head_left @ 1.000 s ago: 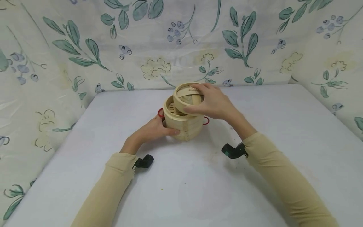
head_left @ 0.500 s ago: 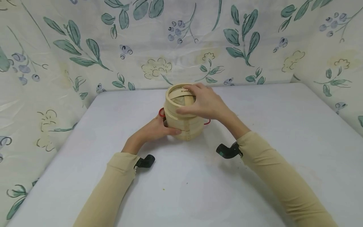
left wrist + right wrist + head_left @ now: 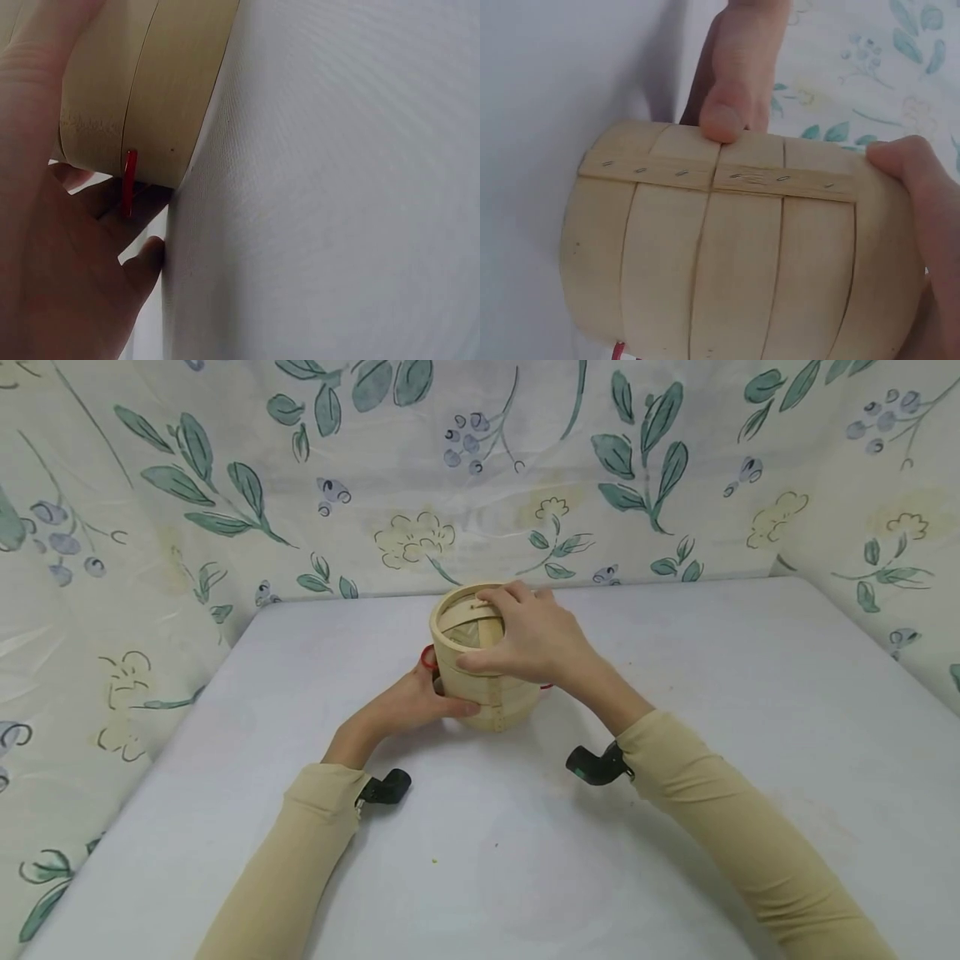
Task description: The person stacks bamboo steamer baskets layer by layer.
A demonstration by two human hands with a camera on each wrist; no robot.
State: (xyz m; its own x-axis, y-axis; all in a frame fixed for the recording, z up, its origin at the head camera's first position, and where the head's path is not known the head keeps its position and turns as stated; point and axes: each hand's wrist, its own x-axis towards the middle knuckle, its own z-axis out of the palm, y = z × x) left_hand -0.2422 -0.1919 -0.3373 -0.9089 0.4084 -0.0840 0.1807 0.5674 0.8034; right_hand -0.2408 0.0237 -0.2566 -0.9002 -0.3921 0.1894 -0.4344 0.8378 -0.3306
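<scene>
A round bamboo steamer (image 3: 491,700) stands upright on the table, with a woven-topped bamboo lid (image 3: 459,631) seated level on its rim. From the left, my left hand (image 3: 401,702) grips the lower wall, thumb across the front. My right hand (image 3: 540,639) holds the lid, its thumb on the front edge and its fingers over the top near the far side. In the right wrist view, the lid (image 3: 889,247) meets the steamer body (image 3: 735,255) evenly, and a stapled seam runs down the wall. A red loop handle (image 3: 129,184) hangs beside my left fingers in the left wrist view.
The white-covered table (image 3: 480,893) carries a few tiny crumbs in front of the steamer. A leaf-patterned curtain (image 3: 510,468) rises along the back edge and both sides. A black wrist camera (image 3: 597,765) juts inward from the right sleeve, another (image 3: 386,787) from the left.
My right hand has brought the lid left and down, from tilted over the partly uncovered steamer to flat on its rim. My left hand has kept its grip on the wall.
</scene>
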